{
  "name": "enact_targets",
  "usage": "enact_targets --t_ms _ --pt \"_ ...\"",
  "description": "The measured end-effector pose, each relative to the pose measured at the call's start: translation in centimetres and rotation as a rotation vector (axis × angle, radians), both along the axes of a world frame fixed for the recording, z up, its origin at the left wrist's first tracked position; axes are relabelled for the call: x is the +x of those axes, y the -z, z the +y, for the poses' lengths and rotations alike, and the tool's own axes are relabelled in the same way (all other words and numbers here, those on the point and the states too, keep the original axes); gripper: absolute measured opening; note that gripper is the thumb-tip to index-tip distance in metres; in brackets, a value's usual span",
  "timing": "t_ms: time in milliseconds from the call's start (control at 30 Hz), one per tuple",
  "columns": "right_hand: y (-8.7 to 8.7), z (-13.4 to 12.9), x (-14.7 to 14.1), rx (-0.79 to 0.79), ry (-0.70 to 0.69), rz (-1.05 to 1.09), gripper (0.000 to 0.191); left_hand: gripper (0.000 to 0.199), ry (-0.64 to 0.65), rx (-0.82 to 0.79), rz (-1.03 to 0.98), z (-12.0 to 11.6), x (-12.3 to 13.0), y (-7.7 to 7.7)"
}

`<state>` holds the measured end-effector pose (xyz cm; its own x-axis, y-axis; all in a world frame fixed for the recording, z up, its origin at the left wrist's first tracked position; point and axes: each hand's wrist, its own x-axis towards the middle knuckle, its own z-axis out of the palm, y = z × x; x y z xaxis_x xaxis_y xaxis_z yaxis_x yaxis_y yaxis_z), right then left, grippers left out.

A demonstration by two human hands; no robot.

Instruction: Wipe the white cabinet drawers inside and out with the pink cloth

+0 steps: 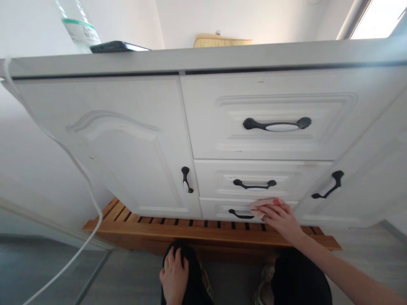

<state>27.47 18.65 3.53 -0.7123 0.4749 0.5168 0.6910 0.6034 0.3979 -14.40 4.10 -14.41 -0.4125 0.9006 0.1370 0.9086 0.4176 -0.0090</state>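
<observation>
My right hand (pixel 281 218) presses a pale pink cloth (pixel 257 207) against the bottom drawer (pixel 216 207) of a white cabinet. The cloth lies beside the right end of that drawer's dark handle (pixel 241 214), partly covered by my fingers. My left hand (pixel 174 273) rests on my left knee in black trousers, fingers spread and holding nothing. Above the bottom drawer are the middle drawer (pixel 210 178) and the top drawer (pixel 203 114), both closed, with black handles that have white centres.
Cabinet doors with black handles flank the drawers at the left (pixel 133 169) and right (pixel 365 169). A slatted wooden bench (pixel 190 231) runs along the base. On the top stand a clear bottle (pixel 81 31) and a phone (pixel 110 46). A white cable (pixel 76 163) hangs at left.
</observation>
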Motion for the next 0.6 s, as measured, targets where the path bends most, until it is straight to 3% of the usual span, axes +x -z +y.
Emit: enact_targets --t_ms 67,133,233,300,400,500,600 --pt "1.0 -1.1 5.3 -0.03 0.126 0.065 0.027 0.043 -0.004 -0.008 0.004 0.2 0.2 0.0" --pt "2.2 -2.3 8.9 -0.109 0.273 0.199 0.034 0.044 -0.007 -0.014 0.009 0.3 0.5 0.0" --pt "3.8 -3.9 8.8 -0.159 0.407 0.421 0.046 0.045 -0.006 -0.037 0.011 0.5 0.9 0.0" --pt "4.0 -4.5 4.6 -0.147 0.35 0.501 0.046 0.045 -0.003 -0.053 0.004 0.5 1.0 -0.1" --pt "3.0 -4.1 -5.7 -0.133 0.136 0.542 0.036 0.045 0.001 -0.053 0.006 0.4 0.9 -0.2" --pt "1.7 -1.6 -16.2 -0.125 -0.04 0.584 0.029 0.045 0.014 -0.03 0.022 0.1 0.7 -0.1" --pt "2.8 1.4 -22.7 -0.157 -0.089 0.533 0.023 0.045 0.021 -0.013 0.019 -0.1 0.2 0.3"
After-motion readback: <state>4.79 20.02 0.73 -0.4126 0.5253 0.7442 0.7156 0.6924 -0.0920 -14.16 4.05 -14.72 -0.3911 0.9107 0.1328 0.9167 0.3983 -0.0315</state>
